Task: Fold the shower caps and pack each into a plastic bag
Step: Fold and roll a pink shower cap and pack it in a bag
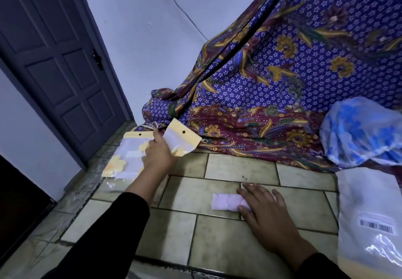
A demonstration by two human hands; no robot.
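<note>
Shower cap [227, 201], pink and folded, lies on the tiled floor [239, 167] under the right hand [267, 212], whose fingers press flat. The left hand [157, 155] pinches a yellow-edged plastic bag [181, 140], raised beside a pile of bags [123, 161].

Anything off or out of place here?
Nothing spilled or damaged. The only oddity is a few dark specks on the tile just beyond the folded cap, which the right hand presses flat. The left hand holds one bag.
</note>
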